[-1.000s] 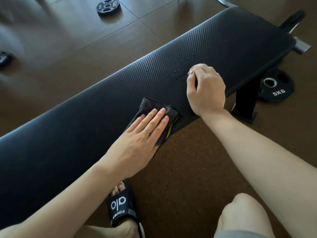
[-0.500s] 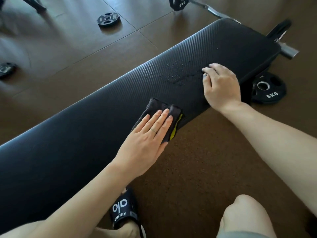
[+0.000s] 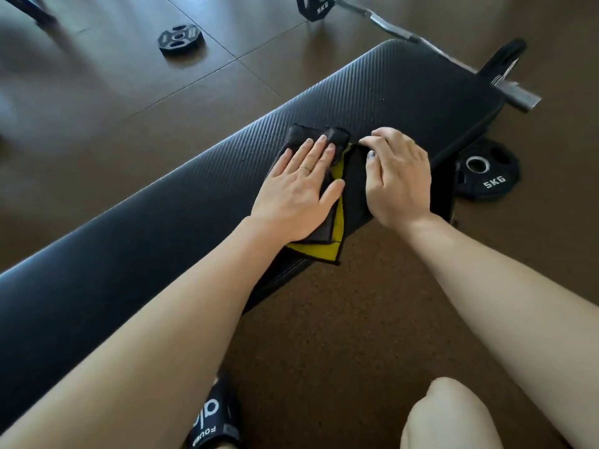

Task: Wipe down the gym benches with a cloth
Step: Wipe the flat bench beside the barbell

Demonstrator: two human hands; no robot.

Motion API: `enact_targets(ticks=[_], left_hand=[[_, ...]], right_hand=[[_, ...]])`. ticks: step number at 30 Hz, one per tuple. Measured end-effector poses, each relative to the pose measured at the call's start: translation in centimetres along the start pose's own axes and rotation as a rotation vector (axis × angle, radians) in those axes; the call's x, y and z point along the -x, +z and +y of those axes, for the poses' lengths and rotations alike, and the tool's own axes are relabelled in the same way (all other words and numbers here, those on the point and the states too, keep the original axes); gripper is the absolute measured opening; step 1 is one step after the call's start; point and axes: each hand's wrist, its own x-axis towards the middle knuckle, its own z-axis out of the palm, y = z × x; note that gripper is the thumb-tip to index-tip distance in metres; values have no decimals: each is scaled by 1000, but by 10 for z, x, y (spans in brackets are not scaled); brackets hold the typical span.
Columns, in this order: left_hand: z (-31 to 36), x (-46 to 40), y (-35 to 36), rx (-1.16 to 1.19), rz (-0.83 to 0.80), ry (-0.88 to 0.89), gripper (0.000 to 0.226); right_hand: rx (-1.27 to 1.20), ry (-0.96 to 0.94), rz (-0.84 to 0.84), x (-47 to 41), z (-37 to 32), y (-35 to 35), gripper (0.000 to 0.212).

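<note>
- Floor [image 3: 324,335]: brown matting fills the frame around everything else.
- Table [image 3: 129,238]: the black padded gym bench runs from the lower left to the upper right of the frame; its ribbed top looks firm and grippy, with a few fine droplets near the centre.
- Barbell [image 3: 389,25]: lies across the upper right, its sleeve end poking out past the far end of the table.
- Plates: a 5KG plate [image 3: 487,170] lies flat at right, partly under the table's edge; a smaller plate [image 3: 181,38] sits well apart at upper left.
- Slipper [image 3: 214,419]: black, at the bottom edge.
- Cloth [image 3: 327,202]: dark with a yellow underside, folded, at the centre of the frame on the table's near edge, one corner hanging over. It looks soft, light and limp, likely to bunch or slide unless pressed flat; a broad palm over the middle should hold it best.
- Left hand [image 3: 301,192]: flat, fingers straight, pressing the cloth down; released grip, nothing clasped.
- Right hand [image 3: 398,176]: just beside the cloth, fingers curled, tips at its upper edge; whether they pinch it I cannot tell.
</note>
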Motion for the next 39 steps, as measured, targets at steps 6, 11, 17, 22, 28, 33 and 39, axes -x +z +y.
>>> enact_targets(ticks=[6, 11, 17, 22, 28, 33, 39], left_hand=[[25, 99, 9, -53, -1, 34, 70], [9, 60, 5, 14, 23, 81, 63], [-6, -5, 0, 77, 41, 18, 58], [-2, -12, -5, 94, 13, -49, 62], [-26, 62, -4, 68, -57, 9, 65], [-49, -30, -9, 101, 42, -35, 58], [-55, -97, -18, 132, 7, -49, 59]], right_hand=[[75, -13, -26, 2, -2, -2, 37], [124, -9, -36, 1, -7, 0, 36], [98, 15, -69, -1, -8, -3, 35], [78, 41, -99, -1, -6, -5, 34], [133, 68, -146, -1, -10, -5, 31], [135, 104, -146, -3, -12, -6, 31], [138, 128, -170, -3, -14, -7, 33]])
